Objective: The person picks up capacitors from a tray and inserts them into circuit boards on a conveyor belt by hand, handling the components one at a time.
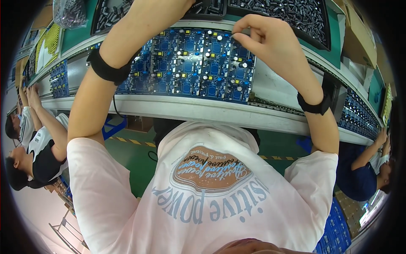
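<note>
A panel of blue circuit boards (188, 67), fitted with small white, yellow and blue parts, lies on the conveyor in front of me. My right hand (268, 36) is over its far right corner, thumb and forefinger pinched together. What they hold, if anything, is too small to name. Beyond the panel's far edge, my left hand (171, 8) reaches to a black tray (206, 17) of dark cylindrical components. The upper picture edge cuts off most of its fingers. Each wrist wears a black band.
A larger black tray (296, 19) of small dark cylindrical parts stands far right, another black tray (111, 17) far left beside a clear bag (69, 12) of components. The conveyor's pale near rail (169, 106) runs before me. Co-workers (46, 144) sit along the line on both sides.
</note>
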